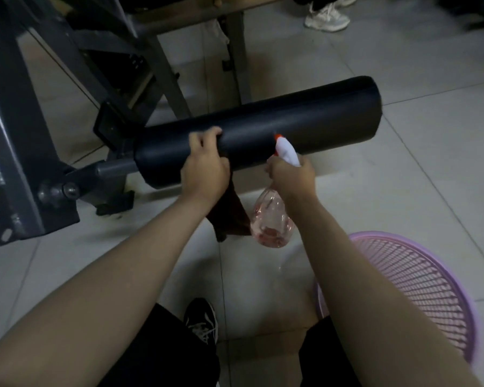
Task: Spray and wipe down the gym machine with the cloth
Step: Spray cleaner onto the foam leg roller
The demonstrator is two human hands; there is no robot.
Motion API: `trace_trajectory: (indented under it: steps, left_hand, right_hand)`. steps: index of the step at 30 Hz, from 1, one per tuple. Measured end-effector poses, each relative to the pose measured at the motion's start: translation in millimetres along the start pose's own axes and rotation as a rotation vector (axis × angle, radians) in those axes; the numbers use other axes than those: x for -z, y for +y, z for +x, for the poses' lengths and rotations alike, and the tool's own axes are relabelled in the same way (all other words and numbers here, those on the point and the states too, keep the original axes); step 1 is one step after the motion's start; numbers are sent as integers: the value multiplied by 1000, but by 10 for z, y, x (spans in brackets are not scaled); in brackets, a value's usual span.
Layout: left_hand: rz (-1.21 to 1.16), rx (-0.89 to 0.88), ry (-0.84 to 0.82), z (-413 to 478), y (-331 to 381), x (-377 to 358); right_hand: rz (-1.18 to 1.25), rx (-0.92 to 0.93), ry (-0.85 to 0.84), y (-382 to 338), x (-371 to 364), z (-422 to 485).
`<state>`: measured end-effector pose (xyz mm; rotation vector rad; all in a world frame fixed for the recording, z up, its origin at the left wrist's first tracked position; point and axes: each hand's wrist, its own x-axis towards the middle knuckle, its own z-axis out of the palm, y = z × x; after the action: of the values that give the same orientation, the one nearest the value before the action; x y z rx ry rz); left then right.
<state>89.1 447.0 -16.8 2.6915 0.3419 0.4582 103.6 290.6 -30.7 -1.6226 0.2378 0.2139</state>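
Note:
A black padded roller (305, 118) sticks out to the right from the grey gym machine frame (14, 152). My left hand (204, 166) grips the roller's near side, and a dark brown cloth (231, 216) hangs down from under that hand. My right hand (291, 174) grips the neck of a clear spray bottle (271, 219) holding pinkish liquid. Its white head with an orange nozzle (284, 148) points at the roller, close to its surface.
A purple plastic mesh basket (419, 286) stands on the tiled floor at the lower right. Grey machine struts (235, 46) rise behind the roller. Another person's white sneaker (327, 19) is at the top right. My own black shoe (201, 321) is below.

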Motion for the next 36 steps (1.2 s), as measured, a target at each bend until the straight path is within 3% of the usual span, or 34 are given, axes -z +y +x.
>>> trace_trajectory:
  steps: [6,13,16,21,26,31,36]
  left_hand:
    - [91,-13,-117,97,61,-152]
    - [104,-1,-64,-19,188,-103]
    - [110,-66,-35,-78,150,-66]
    - [21,-18,-21,27,143,26]
    - [141,28,-215,93,41,-7]
    - [313,42,-161,-231,187,-169]
    - [156,-31,-211,-383,314,-173]
  right_hand:
    - [46,5,-7,58,97,15]
    - [125,-70,125,34,279,78]
    - [87,-55,95,24,419,108]
    - [-7,-44,-15,18,316,73]
    - [-166,81,-55,35,256,24]
    - [-163,115,-1,32,276,20]
    - [-85,74,-23,76,260,-75]
